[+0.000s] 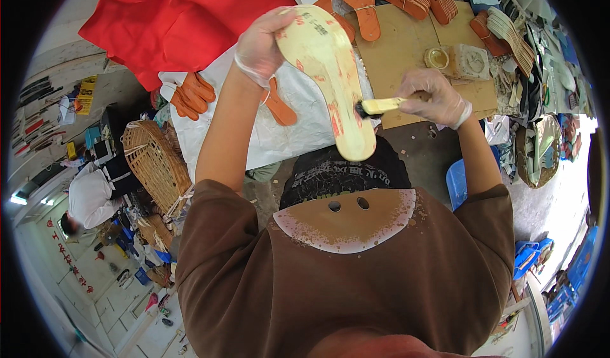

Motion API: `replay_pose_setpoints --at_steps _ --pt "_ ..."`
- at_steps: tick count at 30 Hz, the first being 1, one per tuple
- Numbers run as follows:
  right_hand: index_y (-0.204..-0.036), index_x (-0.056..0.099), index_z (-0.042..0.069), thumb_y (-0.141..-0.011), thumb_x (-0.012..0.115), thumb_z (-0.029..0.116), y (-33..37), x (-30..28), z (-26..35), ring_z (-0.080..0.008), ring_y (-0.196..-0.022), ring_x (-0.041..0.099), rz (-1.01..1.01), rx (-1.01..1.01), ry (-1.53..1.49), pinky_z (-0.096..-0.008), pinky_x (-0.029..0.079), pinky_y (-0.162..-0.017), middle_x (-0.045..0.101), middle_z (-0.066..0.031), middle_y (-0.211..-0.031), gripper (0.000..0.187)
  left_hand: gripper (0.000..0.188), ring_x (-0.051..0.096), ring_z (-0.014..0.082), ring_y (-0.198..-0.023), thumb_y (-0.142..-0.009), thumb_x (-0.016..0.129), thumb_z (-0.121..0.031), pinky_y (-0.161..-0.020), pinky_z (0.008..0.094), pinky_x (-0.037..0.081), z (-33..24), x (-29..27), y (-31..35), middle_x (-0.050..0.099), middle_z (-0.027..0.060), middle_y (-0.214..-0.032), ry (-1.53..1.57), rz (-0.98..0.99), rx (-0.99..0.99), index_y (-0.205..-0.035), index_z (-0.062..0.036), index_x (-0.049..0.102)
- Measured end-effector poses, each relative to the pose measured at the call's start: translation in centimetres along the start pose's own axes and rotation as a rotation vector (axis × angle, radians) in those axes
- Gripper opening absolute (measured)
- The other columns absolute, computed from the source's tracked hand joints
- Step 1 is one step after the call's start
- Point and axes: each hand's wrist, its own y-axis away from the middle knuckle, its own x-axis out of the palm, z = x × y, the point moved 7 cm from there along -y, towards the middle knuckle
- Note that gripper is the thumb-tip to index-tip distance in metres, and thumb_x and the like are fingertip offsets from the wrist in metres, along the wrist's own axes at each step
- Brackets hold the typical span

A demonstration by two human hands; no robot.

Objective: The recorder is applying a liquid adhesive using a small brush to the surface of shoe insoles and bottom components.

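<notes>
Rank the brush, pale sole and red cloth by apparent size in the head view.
1. Red cloth, running past the top edge
2. Pale sole, held up in the left hand
3. Brush, its handle partly covered by the right hand

The gaps are wide, so none looks tied.

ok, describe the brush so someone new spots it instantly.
Find the brown board right of the white sheet. In front of it, the gloved right hand holds the brush, tip pointing left. Unlike the broad, flat cream insole beside it, it is small, with a pale handle and dark bristles.
</notes>
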Motion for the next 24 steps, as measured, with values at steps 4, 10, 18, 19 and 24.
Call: replay_pose_setpoints --at_steps 4,10,18,19,24 --pt "-0.082 0.065 0.002 -0.081 0.073 0.012 3.2 -1.3 -2.8 -0.0119 -0.072 0.056 -0.115 0.214 -0.13 -0.026 0.044 -0.064 0.06 -0.0017 -0.078 0.013 0.032 0.062 0.0232 -0.106 -0.095 0.049 -0.014 -0.095 0.0353 0.048 -1.1 -2.7 1.0 0.065 0.0161 -0.113 0.06 -0.201 0.136 -0.116 0.008 0.057" --pt "-0.085 0.066 0.005 -0.086 0.072 0.014 6.3 -3.9 -7.4 -0.0025 -0.064 0.044 -0.722 0.566 -0.037 -0.0187 0.036 -0.057 0.053 0.007 -0.069 0.011 0.032 0.06 0.0244 -0.11 -0.088 0.053 0.0 -0.096 0.0357 0.048 0.0 0.1 2.9 0.061 0.0147 -0.116 0.026 -0.228 0.295 -0.12 0.0038 0.053" --pt "-0.084 0.066 0.004 -0.084 0.074 0.015 4.2 2.9 -7.5 -0.0037 -0.062 0.046 -1.107 0.387 -0.249 -0.0217 0.038 -0.055 0.054 0.0039 -0.068 0.014 0.017 0.048 0.008 -0.091 -0.085 0.058 0.004 -0.084 0.0234 0.041 6.2 7.0 6.1 0.049 0.001 -0.095 -0.127 -0.41 0.619 -0.093 -0.0068 0.048" --pt "-0.085 0.066 0.005 -0.082 0.075 0.014 3.6 3.6 -5.5 -0.0065 -0.061 0.049 -1.069 0.292 -0.045 -0.0232 0.04 -0.055 0.055 0.001 -0.068 0.013 0.017 0.048 0.008 -0.091 -0.085 0.058 0.004 -0.084 0.0234 0.041 6.6 7.1 6.0 0.049 0.001 -0.095 -0.128 -0.411 0.618 -0.093 -0.0068 0.048" --pt "-0.085 0.067 0.007 -0.076 0.078 0.012 1.5 6.1 0.2 -0.02 -0.062 0.059 -0.722 -0.019 0.398 -0.0282 0.044 -0.055 0.059 -0.0079 -0.07 0.015 0.02 0.052 0.0147 -0.1 -0.086 0.056 0.006 -0.091 0.0289 0.042 7.4 4.0 5.7 0.052 0.0068 -0.101 -0.023 -0.481 0.613 -0.098 -0.0067 0.046"
